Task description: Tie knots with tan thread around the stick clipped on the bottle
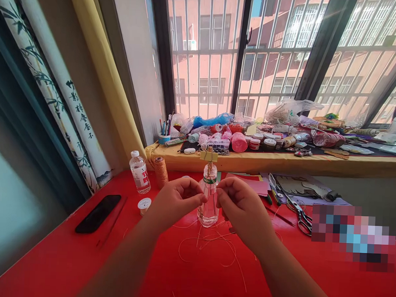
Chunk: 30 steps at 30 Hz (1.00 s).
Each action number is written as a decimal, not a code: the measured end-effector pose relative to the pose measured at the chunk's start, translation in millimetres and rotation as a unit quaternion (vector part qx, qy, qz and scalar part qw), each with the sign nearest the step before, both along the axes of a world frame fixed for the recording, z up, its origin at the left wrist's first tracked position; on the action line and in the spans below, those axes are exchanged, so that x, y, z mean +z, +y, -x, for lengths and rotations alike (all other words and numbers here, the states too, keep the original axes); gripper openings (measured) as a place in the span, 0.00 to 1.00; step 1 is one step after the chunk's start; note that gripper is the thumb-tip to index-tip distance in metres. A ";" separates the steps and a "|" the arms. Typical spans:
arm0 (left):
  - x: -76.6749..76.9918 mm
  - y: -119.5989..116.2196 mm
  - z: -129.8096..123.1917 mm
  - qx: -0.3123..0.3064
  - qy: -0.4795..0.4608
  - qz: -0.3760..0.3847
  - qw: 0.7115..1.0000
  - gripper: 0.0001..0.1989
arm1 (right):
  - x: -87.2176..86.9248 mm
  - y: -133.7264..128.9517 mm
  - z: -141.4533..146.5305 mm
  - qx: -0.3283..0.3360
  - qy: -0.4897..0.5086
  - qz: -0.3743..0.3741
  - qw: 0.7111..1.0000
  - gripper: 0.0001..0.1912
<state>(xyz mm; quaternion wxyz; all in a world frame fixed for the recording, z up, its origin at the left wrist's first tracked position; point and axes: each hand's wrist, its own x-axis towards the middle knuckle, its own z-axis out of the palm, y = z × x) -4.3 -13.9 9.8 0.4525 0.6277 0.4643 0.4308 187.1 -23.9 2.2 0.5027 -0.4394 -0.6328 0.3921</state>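
Observation:
A clear glass bottle (208,215) stands upright on the red table (160,269), with a green band at its neck and a stick with a yellow piece (208,156) above its mouth. My left hand (181,201) is at the bottle's left side, thumb and fingertips pinched together. On the right side my right hand (239,207) is pinched in the same way. Thin pale cords (234,251) hang below the hands and lie in loops on the table. Whatever is between the fingertips is too fine to make out.
At the left are a phone (98,214), a plastic bottle (140,174), a cord spool (160,172) and a small white spool (144,205). Scissors (301,216), pens and pink paper (253,184) lie at the right. Craft supplies crowd the window sill (283,160).

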 end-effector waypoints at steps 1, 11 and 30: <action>0.9 0.1 2.4 -0.020 0.002 0.008 1.000 0.08 | 0.4 -0.3 0.2 0.000 0.000 0.003 1.000 0.07; 18.6 -9.8 27.0 -0.176 0.067 0.116 0.975 0.06 | 3.2 -1.3 -1.4 -0.015 0.011 0.007 1.000 0.07; 10.3 -7.4 19.6 -0.125 0.020 0.069 0.990 0.11 | 2.3 -6.5 6.6 0.053 0.107 0.070 0.990 0.11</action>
